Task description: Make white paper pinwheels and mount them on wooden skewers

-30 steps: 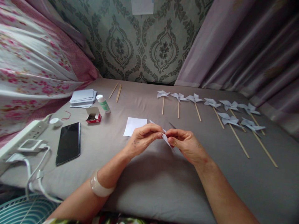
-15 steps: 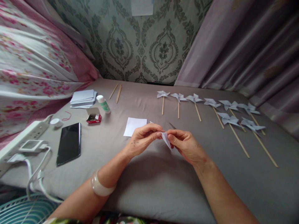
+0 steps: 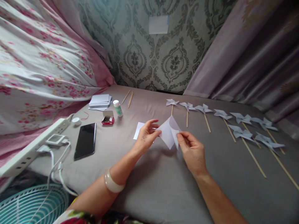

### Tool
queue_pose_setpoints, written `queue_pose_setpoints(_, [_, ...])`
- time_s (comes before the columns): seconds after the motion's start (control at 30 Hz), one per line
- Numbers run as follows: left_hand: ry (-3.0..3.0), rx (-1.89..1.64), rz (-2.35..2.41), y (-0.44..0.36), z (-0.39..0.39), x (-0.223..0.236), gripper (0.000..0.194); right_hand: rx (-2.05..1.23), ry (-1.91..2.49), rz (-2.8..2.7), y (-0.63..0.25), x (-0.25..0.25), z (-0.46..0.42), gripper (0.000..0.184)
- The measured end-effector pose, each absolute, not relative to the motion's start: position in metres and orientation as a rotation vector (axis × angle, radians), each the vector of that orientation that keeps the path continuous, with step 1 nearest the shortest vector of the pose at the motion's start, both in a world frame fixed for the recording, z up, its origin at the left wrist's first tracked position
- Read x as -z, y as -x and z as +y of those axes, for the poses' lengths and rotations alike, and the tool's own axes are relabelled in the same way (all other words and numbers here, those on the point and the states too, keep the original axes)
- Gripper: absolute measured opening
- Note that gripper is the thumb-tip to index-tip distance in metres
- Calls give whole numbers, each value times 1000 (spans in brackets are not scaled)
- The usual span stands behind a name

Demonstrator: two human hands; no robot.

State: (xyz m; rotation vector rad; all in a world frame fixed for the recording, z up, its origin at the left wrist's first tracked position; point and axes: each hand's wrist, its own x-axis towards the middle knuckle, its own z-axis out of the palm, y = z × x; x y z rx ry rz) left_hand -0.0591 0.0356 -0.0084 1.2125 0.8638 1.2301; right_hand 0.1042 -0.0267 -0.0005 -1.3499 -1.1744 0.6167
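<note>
A square of white paper (image 3: 166, 137) is held up between my hands, with its right part bent up along a crease. My left hand (image 3: 147, 135) pinches its left corner between thumb and fingers. On the right side, my right hand (image 3: 192, 151) grips the bent edge with thumb and forefinger. Another white paper sheet (image 3: 138, 130) lies flat on the grey cloth, partly hidden behind my left hand. Several white paper pinwheels (image 3: 241, 133) on wooden sticks lie to the right of my right hand.
At the left stand a glue bottle (image 3: 118, 109) and a small red box (image 3: 107, 119). Behind them are a paper stack (image 3: 100, 102) and wooden sticks (image 3: 130, 99). A phone (image 3: 85, 141), a power strip (image 3: 35, 146) with cables and a fan (image 3: 35, 205) are nearer me.
The folded paper has been opened out into a wider sheet, and my hands have moved apart. The camera view has shifted, so the surroundings appear further right and lower.
</note>
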Motion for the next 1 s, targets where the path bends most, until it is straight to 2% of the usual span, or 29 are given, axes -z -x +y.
queue_pose_setpoints(0.13, [-1287,-1287,1430,94,61,11,39,-577,1360,-862,-108,15,-14,38])
queue_pose_setpoints(0.27, [-1615,-970,1915,120,69,14,38,-564,1347,-796,-108,18,-8,39])
queue_pose_setpoints(0.4, [-1836,-535,2019,123,64,15,29,-417,1357,-832,-108,6,-13,35])
queue_pose_setpoints(0.6, [-1881,-330,2089,109,59,8,43,-217,1391,-967,-110,-5,-22,30])
queue_pose_setpoints(0.73, [-1671,-504,1953,105,60,9,42,-216,1414,-1037,-108,3,-24,28])
queue_pose_setpoints(0.87, [-1649,-662,1757,109,51,7,18,-82,1360,-1181,-110,8,-26,21])
queue_pose_setpoints(0.93, [-1574,-898,1469,117,44,-5,21,64,1319,-1260,-112,7,-27,15])
queue_pose_setpoints(1.0, [-1376,-1235,1189,136,43,-25,35,245,1262,-1360,-114,6,-29,6])
